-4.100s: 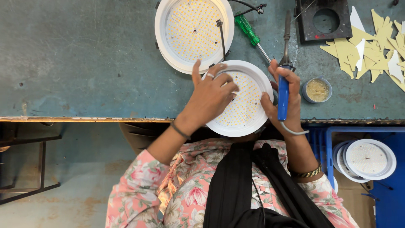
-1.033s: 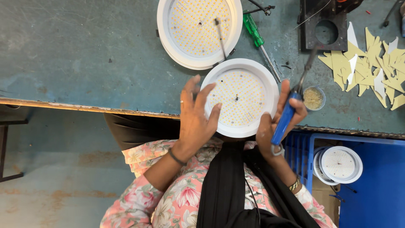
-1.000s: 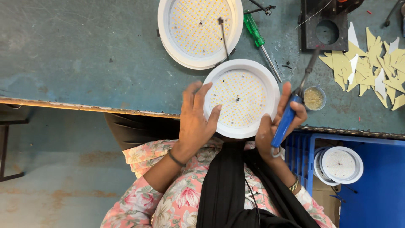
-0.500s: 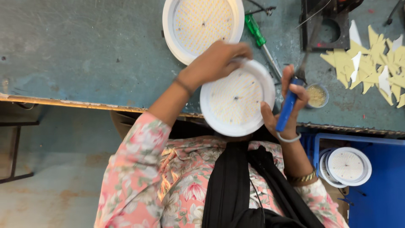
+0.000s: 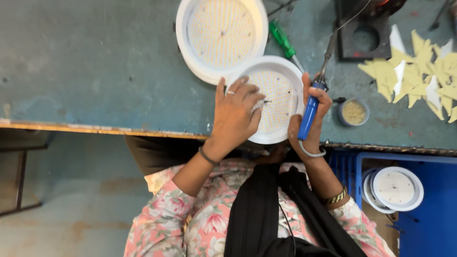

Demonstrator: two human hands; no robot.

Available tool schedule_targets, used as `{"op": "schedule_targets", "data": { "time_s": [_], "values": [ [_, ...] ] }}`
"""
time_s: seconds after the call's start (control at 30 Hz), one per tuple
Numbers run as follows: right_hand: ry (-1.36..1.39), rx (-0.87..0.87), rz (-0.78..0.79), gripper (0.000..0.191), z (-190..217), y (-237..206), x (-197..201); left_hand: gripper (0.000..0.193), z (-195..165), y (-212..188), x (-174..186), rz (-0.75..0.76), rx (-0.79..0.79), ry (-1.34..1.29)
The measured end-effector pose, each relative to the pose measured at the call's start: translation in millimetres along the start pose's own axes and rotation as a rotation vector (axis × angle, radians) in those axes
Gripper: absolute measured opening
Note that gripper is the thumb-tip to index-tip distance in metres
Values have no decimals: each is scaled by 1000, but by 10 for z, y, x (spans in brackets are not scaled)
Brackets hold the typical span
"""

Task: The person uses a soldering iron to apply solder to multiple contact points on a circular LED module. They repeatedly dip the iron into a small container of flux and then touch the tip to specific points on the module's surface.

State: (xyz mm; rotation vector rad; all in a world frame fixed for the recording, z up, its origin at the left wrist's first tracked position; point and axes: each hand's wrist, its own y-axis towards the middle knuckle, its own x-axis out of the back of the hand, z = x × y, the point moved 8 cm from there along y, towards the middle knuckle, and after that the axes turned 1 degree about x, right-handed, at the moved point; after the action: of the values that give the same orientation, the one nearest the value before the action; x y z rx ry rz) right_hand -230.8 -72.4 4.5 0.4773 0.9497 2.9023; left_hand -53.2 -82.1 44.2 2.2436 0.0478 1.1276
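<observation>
Left hand [image 5: 235, 112] spread flat, palm down, over the near round LED panel light [image 5: 278, 97], fingers loosely fanned and fingertips resting on the dotted yellow LED board inside the white rim; nothing gripped, only pressing on the panel. Ring on one finger, dark bangle at the wrist. Right hand [image 5: 309, 116] curled closed around the blue handle of a soldering iron [image 5: 314, 97], held nearly upright beside the right rim of that panel, metal shaft pointing away from the body toward the far side of the table, thin cord looping out below the hand. Near panel lying at the front edge of the worn teal workbench [image 5: 95, 62], its lower rim overhanging the edge slightly, its upper left rim touching or overlapping a second, larger round LED panel light [image 5: 221, 35] farther back. Green-handled screwdriver [image 5: 283, 40] lying slanted between the two panels, just beyond the near one. Small round tin of yellowish paste [image 5: 353, 112] just right of the right hand. Black square stand with a round hole [image 5: 364, 40] behind it, and a scatter of pale yellow cut paper pieces [image 5: 419, 66] at the far right. Below the table edge on the right, blue crate [image 5: 438, 200] holding stacked white round light housings [image 5: 395, 188]. Floral pink sleeves and a black scarf in the foreground.
</observation>
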Motion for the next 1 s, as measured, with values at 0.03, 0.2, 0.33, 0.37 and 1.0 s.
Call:
{"op": "schedule_targets", "data": {
  "time_s": [0.03, 0.2, 0.33, 0.37, 1.0],
  "values": [
    [20, -7, 17, 74, -1, -20, -40, 25, 50, -33, 6, 14, 28, -24],
    [-37, -91, 124, 71, -79, -33, -206, 15, 283, 62, -5, 50, 42, -48],
    [92, 18, 189, 70, -21, 50, -244, 11, 209, 59, -40, 27, 0, 70],
    [50, 21, 181, 68, -10, 42, -217, 10, 191, 50, -54, 21, 11, 98],
    [-46, -58, 42, 60, 510, -728, 351, 11, 202, 235, -227, 289, -278, -211]
  ]
}}
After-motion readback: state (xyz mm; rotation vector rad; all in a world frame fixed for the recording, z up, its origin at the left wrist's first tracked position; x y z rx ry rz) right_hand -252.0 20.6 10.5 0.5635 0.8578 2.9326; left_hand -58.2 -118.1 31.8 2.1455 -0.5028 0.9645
